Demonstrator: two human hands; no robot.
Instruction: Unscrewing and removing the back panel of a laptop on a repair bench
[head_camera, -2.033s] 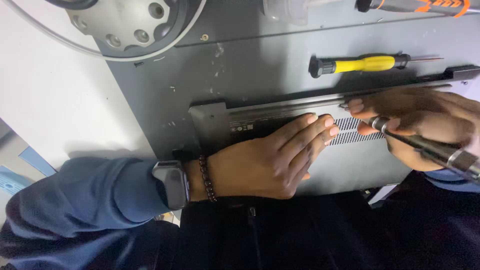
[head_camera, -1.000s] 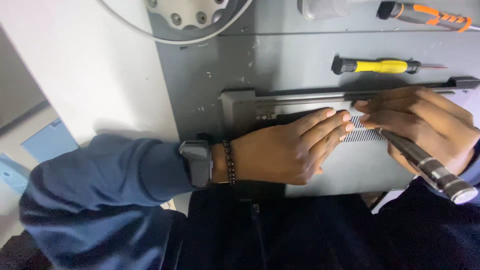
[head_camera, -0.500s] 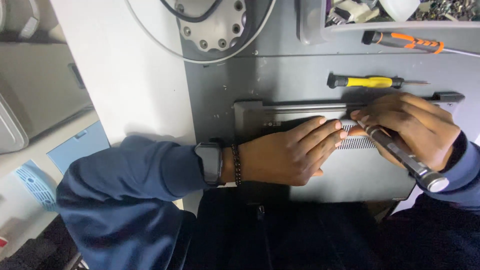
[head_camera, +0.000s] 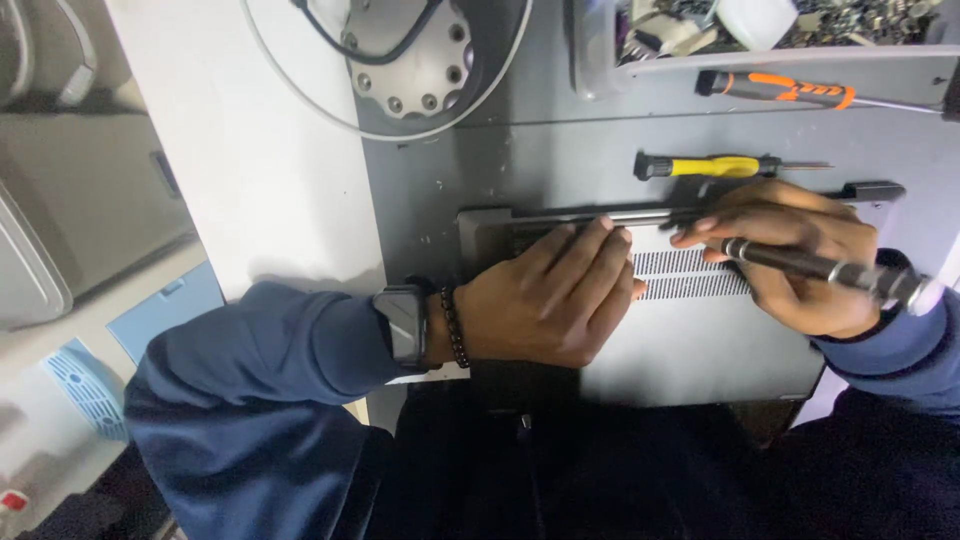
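A grey laptop lies upside down on a dark grey mat, its vent slots facing up. My left hand rests flat on its base, fingers together, pointing toward the hinge edge. A watch and a bead bracelet sit on that wrist. My right hand grips a slim metal screwdriver, its tip down near the vent slots at the back edge of the laptop.
A yellow-handled screwdriver lies just behind the laptop, an orange and black one further back. A clear tray of small parts stands at the far edge. A round metal base with a cable sits at the back left.
The view has shifted, so more of the bench's far side and left side shows. Both hands stay on the laptop, the right one still working the screwdriver near the vents.
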